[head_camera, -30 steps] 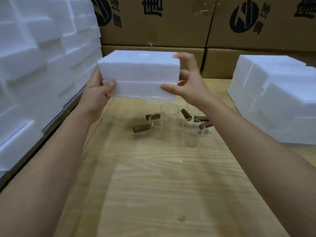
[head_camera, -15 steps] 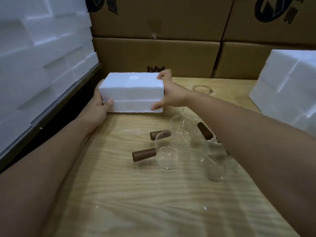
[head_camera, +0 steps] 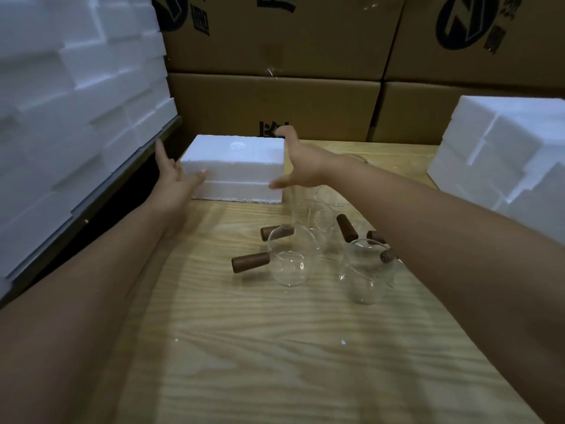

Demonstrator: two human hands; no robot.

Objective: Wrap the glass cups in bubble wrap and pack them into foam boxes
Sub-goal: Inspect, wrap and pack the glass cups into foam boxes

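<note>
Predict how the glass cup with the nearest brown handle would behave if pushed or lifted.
The glass cup looks thin and clear, so probably fragile and fairly slippery. Its brown handle juts from one side, so a push may swivel it rather than slide it straight. Other cups stand close, so it might knock them.

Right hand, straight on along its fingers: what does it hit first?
Probably the lower cardboard box at the back. The right hand is open, pointing away past the right end of the foam box; depth is unclear, so it might graze that end.
</note>
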